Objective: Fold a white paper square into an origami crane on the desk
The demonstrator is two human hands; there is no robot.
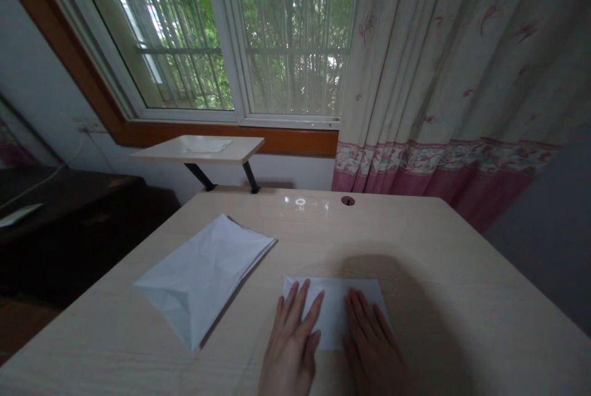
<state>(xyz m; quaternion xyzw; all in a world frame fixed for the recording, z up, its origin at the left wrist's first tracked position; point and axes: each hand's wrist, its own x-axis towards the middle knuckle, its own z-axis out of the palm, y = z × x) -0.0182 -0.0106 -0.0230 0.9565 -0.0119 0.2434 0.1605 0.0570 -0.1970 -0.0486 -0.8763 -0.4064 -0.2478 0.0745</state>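
A small white sheet of paper (333, 313), which looks folded at its upper left corner, lies flat on the desk in front of me. My left hand (293, 334) rests on its left side with the fingers spread. On the right side, my right hand (369, 334) lies flat, its fingers stretched out and close together. Parts of the paper's sides and lower edge are hidden under my hands. To the left is a larger stack of white paper (207, 279), creased and slightly uneven at its edges.
The pale wooden desk (392, 223) has a round cable hole (348, 201) near its back edge. A raised shelf (161, 153) at the back left carries some white paper (207, 145). Behind stand a barred window (290, 45) and a patterned curtain (438, 76). A dark cabinet (92, 199) is at left.
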